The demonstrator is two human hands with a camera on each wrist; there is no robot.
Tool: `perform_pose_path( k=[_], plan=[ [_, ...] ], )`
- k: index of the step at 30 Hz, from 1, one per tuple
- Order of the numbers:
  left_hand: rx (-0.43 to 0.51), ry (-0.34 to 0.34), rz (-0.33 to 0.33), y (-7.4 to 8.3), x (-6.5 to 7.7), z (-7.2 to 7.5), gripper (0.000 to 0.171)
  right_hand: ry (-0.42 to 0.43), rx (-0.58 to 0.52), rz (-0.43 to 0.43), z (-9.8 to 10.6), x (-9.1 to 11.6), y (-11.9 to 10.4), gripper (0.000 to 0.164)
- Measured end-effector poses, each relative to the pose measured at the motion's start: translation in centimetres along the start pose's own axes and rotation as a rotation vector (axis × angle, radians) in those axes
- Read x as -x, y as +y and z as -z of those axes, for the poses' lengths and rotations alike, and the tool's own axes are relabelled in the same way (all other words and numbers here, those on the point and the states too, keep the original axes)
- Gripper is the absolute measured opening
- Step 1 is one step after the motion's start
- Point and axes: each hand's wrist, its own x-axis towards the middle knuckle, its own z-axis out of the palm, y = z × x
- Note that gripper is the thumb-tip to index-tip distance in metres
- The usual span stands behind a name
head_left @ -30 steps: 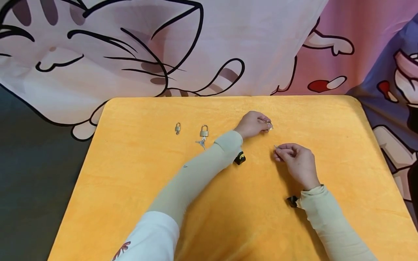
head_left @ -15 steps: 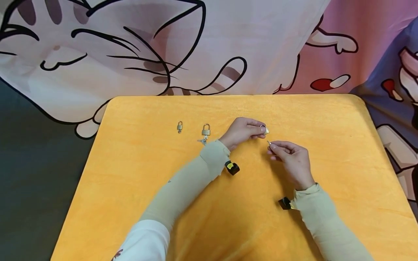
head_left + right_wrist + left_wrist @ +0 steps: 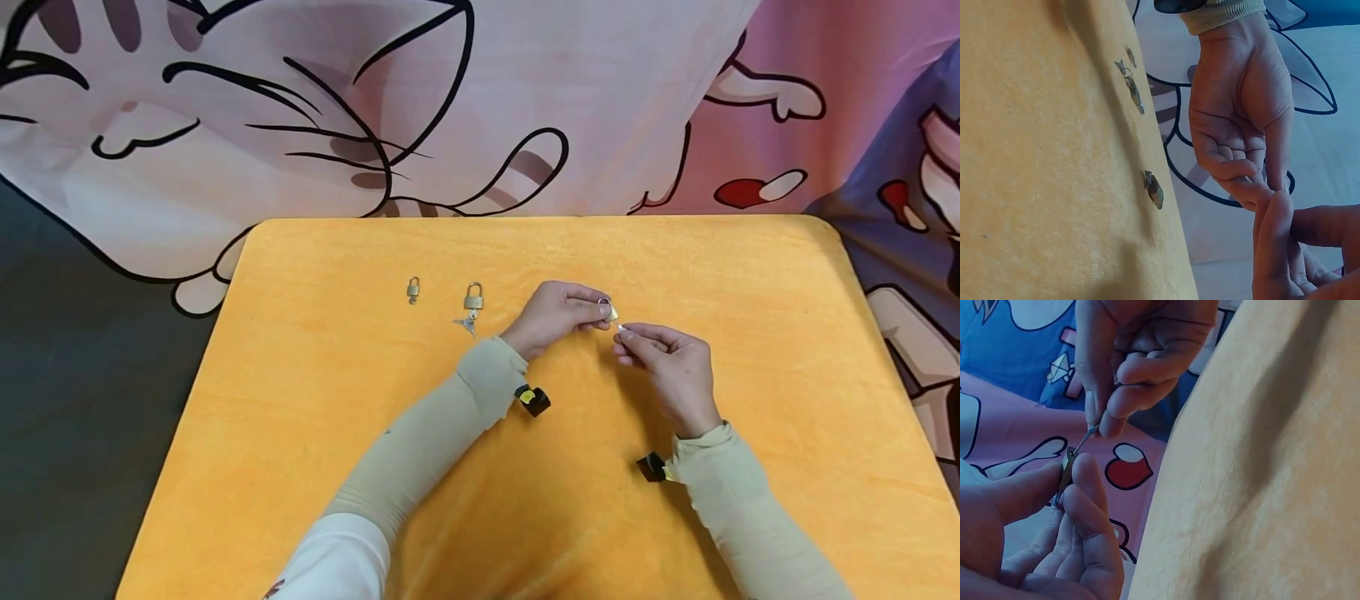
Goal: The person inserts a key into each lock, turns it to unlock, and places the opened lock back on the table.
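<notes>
In the head view my left hand (image 3: pixel 558 315) pinches a small brass padlock (image 3: pixel 612 314) between thumb and fingers, its shackle showing above the thumb. My right hand (image 3: pixel 671 367) pinches a small key (image 3: pixel 1087 437) between thumb and forefinger. Seen from the left wrist, the key's shaft meets the end of the padlock's body. Both hands are raised over the yellow-covered table. In the right wrist view the fingers hide the padlock and key.
On the yellow table (image 3: pixel 300 400) stand a small padlock (image 3: pixel 413 290) and a larger padlock (image 3: pixel 473 298) with keys (image 3: pixel 468 322). Another padlock (image 3: pixel 1155 190) lies nearer the hands in the right wrist view. A cartoon-print cloth (image 3: pixel 480 100) hangs behind the table.
My left hand has drawn back down and slightly left with the padlock. The right hand has shifted a little left, and the key now meets the padlock.
</notes>
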Motion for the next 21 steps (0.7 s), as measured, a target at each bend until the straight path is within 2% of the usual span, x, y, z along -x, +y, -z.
perform_pose_path(
  k=[11, 18, 21],
  plan=[
    [-0.011, 0.032, -0.045, -0.3, 0.2, -0.3, 0.023, 0.025, 0.043, 0.013, -0.1, 0.1, 0.2, 0.028],
    [0.025, 0.037, -0.044, -0.6, 0.0, -0.2, 0.021, 0.016, -0.045, 0.05, -0.3, -0.2, 0.8, 0.027],
    [0.026, 0.035, -0.041, -0.7, 0.0, -0.1, 0.021, 0.026, -0.034, 0.067, -0.3, -0.2, 1.0, 0.027]
  ],
)
